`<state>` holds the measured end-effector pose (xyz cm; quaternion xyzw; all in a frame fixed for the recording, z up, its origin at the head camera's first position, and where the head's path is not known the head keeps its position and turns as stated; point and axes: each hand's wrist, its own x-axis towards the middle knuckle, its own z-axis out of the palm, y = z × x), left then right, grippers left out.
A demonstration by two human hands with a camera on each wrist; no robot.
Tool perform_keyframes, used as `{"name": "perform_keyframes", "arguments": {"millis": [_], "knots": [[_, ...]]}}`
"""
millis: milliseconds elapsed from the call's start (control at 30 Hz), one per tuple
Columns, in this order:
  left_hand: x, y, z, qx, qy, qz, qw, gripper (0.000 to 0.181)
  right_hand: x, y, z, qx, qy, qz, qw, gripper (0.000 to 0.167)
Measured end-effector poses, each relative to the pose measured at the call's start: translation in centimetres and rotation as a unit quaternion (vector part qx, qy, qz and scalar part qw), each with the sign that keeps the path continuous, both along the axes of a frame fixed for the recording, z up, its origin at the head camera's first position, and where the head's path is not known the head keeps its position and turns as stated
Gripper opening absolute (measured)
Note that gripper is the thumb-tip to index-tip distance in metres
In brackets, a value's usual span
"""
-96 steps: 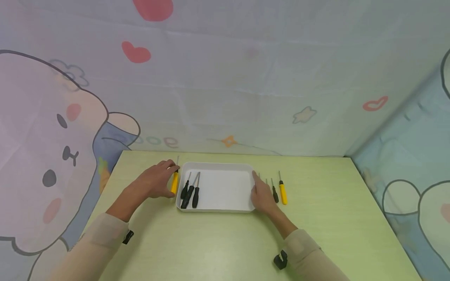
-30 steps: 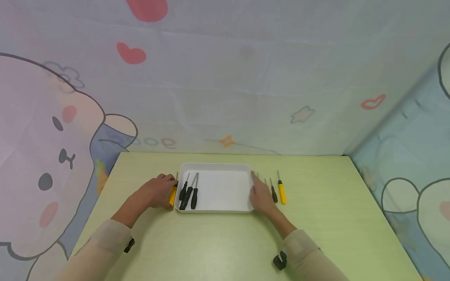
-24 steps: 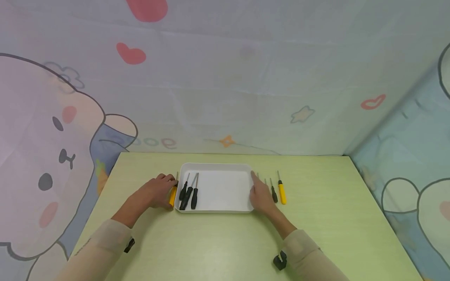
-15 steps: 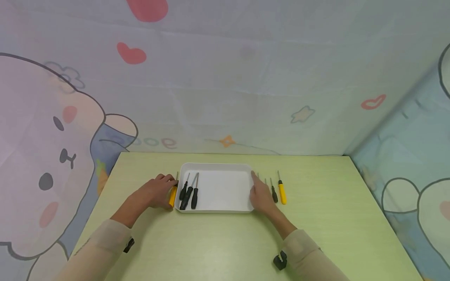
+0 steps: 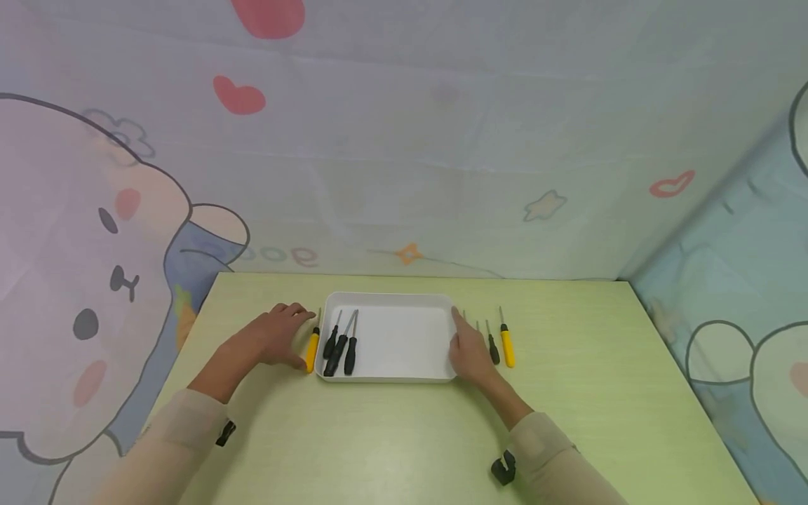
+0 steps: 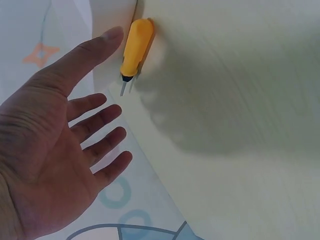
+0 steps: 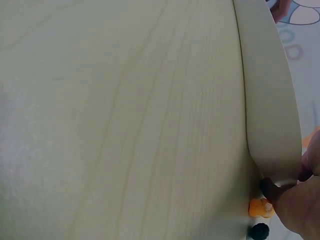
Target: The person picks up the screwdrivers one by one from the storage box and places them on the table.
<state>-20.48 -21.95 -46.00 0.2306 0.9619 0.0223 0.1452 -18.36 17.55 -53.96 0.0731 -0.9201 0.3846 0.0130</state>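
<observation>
In the head view my left hand (image 5: 274,338) is spread just left of a yellow-handled screwdriver (image 5: 312,351), which lies along the left outer side of a white tray (image 5: 404,340). The left wrist view shows the hand (image 6: 55,145) apart from that screwdriver (image 6: 137,47), its palm holding nothing. Three black-handled screwdrivers (image 5: 350,356) lie inside the tray at its left end. My right hand (image 5: 470,353) grips the tray's right end; in the right wrist view this hand (image 7: 300,205) pinches the corner of the tray wall (image 7: 272,90).
Right of the tray lie a black-handled screwdriver (image 5: 493,349) and a yellow-handled one (image 5: 508,347), with more shafts partly hidden by the right hand. A patterned cloth (image 5: 391,140) stands behind the light table (image 5: 391,435).
My left hand has let go of the yellow screwdriver and drawn slightly back and left. Compared with the earliest frame, that screwdriver lies nearer the table's front. The right hand has stayed put.
</observation>
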Motion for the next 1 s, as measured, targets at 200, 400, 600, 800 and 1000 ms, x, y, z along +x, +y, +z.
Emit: {"name": "perform_keyframes", "arguments": {"millis": [200,400,600,800,1000], "knots": [[-0.1,0.0,0.7,0.01,0.002,0.002,0.9999,0.102,0.1,0.0,0.0,0.002,0.008,0.002,1.0,0.057],[-0.2,0.0,1.2,0.02,0.018,-0.003,0.9996,0.102,0.1,-0.1,0.0,0.006,0.011,0.0,0.9999,0.057],[-0.3,0.1,1.6,0.027,0.034,-0.005,0.999,0.099,0.0,0.0,0.1,0.006,0.005,0.0,1.0,0.057],[-0.2,0.6,2.3,0.045,0.038,-0.005,0.9982,0.099,-0.1,0.1,0.0,0.0,0.013,0.003,0.9999,0.057],[-0.1,1.2,2.4,0.053,0.043,-0.008,0.9976,0.099,-0.2,0.1,-0.2,0.006,0.011,0.002,0.9999,0.058]]}}
